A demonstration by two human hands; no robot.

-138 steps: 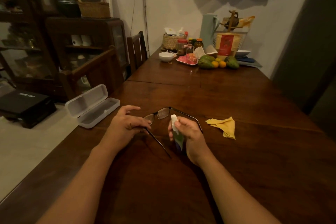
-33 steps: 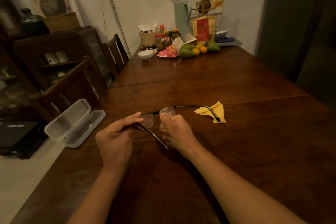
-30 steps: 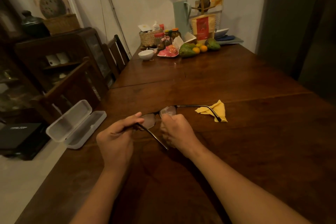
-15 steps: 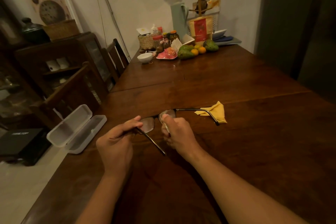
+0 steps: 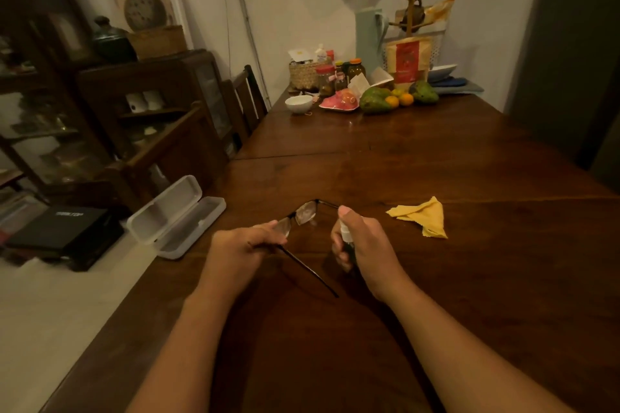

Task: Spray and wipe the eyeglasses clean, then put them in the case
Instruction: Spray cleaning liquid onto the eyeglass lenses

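nearest, my left hand (image 5: 240,245) pinches the eyeglasses (image 5: 303,216) at the frame's left end, lifted just off the table (image 5: 436,278); my right hand (image 5: 362,241) wraps the spray bottle (image 5: 345,238). the glasses look light, thin and fragile, so i'd grip frame, never lens. farther off: yellow cloth (image 5: 422,216) right, open case (image 5: 177,216) left.

Left hand (image 5: 240,245) curled closed, pinching thin black-framed eyeglasses (image 5: 303,216); right hand (image 5: 364,243) just right of them, fist wrapped round a small white-topped spray bottle (image 5: 345,236), index finger on top.
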